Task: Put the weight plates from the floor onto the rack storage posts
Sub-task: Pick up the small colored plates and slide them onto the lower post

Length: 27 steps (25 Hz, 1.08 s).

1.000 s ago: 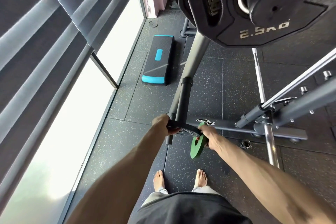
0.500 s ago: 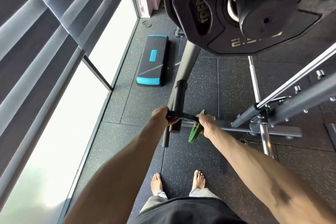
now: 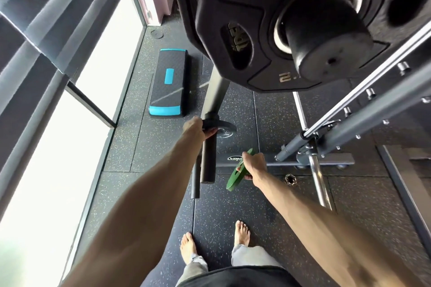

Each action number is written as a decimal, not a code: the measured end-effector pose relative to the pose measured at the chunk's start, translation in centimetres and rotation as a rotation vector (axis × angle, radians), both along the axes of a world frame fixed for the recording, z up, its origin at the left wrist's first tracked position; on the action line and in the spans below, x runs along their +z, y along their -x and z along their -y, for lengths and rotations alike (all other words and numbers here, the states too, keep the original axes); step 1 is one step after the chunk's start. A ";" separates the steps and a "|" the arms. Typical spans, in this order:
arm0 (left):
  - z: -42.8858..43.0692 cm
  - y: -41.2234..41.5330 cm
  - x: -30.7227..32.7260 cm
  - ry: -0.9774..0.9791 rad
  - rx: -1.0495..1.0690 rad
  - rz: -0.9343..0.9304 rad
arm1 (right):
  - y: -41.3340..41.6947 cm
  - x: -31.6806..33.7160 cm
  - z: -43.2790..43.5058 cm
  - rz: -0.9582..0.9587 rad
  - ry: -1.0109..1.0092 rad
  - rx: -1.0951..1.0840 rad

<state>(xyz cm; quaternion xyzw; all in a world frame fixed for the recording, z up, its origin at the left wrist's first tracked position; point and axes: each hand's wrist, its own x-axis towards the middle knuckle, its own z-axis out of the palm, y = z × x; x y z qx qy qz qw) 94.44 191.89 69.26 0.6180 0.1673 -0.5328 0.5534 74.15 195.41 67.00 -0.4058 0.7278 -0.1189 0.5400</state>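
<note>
Left hand (image 3: 194, 127): grips black plate (image 3: 224, 132) at storage post (image 3: 208, 161) root.
Right hand (image 3: 253, 164): grips green plate (image 3: 234, 180), right of post tip.
Post axis: toward person.

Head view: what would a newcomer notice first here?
The big black weight plate on an upper storage post fills the top right, close to the camera. Below it, the left hand grips a small black plate at the lower storage post, while the right hand holds a green plate beside it. A blue-trimmed step platform lies by the window.
</note>
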 end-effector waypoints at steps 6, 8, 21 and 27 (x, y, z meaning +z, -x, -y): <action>-6.1 3.5 -0.1 -0.145 -0.821 0.751 | 0.4 0.0 -4.3 -0.076 -0.053 0.136; -8.6 4.8 0.0 -0.098 -1.282 0.876 | -0.4 0.9 -5.0 -0.055 -0.078 0.134; -17.1 3.4 1.6 0.123 -2.070 1.535 | -4.7 4.3 -6.5 0.034 -0.106 0.229; -14.4 1.0 3.3 0.105 -2.129 1.440 | -5.8 4.0 -5.7 0.110 -0.261 0.118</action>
